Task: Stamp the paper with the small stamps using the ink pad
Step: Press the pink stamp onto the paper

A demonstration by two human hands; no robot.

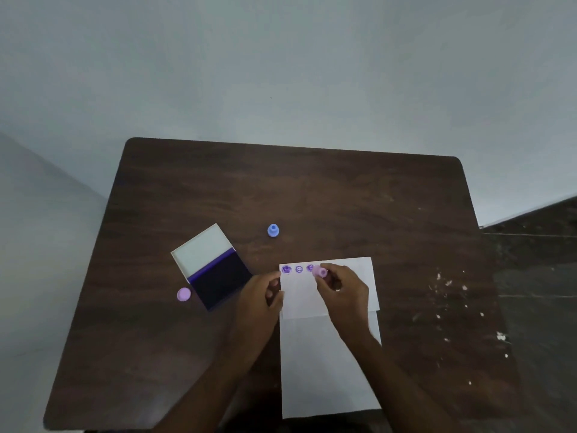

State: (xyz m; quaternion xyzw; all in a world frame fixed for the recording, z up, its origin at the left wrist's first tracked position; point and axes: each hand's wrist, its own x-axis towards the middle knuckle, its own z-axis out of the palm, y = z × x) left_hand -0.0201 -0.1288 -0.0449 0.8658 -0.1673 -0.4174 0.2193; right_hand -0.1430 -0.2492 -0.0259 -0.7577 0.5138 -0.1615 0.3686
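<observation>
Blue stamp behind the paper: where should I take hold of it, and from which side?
Take the blue stamp by its narrow top knob, coming straight down from above. It seems to stand upright on its wider base, alone on the table, so a pinch on the knob looks easiest and keeps fingertips off the inked face.

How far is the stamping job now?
Done: three purple prints along the paper top edge. In hand: right hand holds a pink stamp beside them; left hand steadies the paper. Left: blue stamp stands apart.
</observation>
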